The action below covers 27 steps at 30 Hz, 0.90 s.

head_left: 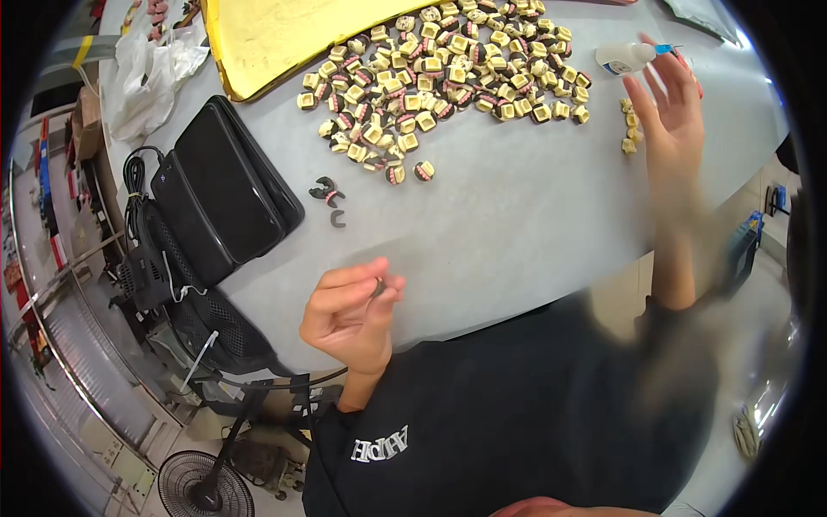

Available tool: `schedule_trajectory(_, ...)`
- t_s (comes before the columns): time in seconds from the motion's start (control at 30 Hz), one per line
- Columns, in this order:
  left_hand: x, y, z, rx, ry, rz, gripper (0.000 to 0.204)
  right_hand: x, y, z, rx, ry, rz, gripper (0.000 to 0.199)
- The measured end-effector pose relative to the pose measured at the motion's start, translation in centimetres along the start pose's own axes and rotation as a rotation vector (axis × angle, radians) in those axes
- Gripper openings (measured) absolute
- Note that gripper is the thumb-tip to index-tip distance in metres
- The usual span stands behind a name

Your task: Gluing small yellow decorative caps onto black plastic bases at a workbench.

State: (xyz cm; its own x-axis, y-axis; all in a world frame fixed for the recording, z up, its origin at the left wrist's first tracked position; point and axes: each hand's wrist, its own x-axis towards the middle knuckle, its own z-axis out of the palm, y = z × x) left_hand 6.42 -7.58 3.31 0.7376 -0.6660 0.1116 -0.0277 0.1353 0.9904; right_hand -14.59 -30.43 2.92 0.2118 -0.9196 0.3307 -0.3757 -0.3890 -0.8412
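My left hand (pixel 351 314) hovers over the near edge of the grey table (pixel 517 207), its thumb and forefinger pinched on a small dark curved part (pixel 378 287). My right hand (pixel 670 116) is raised and blurred at the far right, fingers spread, holding nothing; it is just below a small white glue bottle with a blue tip (pixel 631 57). Two dark C-shaped parts (pixel 328 193) lie on the table beyond my left hand. A big pile of small cream and dark square pieces (pixel 448 73) spreads across the far middle.
A black flat case (pixel 226 189) lies at the table's left edge. A yellow tray (pixel 284 34) sits at the far left, beside a white plastic bag (pixel 151 73). A few cream pieces (pixel 631 129) lie by my right hand. A floor fan (pixel 205 482) stands below.
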Motion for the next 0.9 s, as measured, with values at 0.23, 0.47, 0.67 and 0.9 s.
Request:
schedule_trajectory(0.23,0.2,-0.9,-1.7,-0.227,-0.306,0.033,0.011,1.8,0.4,0.1,0.157,-0.22,-0.027,0.03)
schedule_trajectory(0.47,0.9,0.4,0.2,-0.324,-0.192,-0.34,0.018,0.0,-4.3,1.3,0.313,-0.161,0.067,0.039)
schedule_trajectory(0.67,0.8,-0.4,-1.4,-0.37,-0.262,-0.419,0.021,-1.7,-6.1,2.1,0.519,-0.422,0.035,0.036)
schedule_trajectory(0.9,0.3,-0.7,-1.5,-0.462,-0.214,-0.346,0.025,-3.5,-6.6,4.6,0.834,-0.6,0.271,0.03)
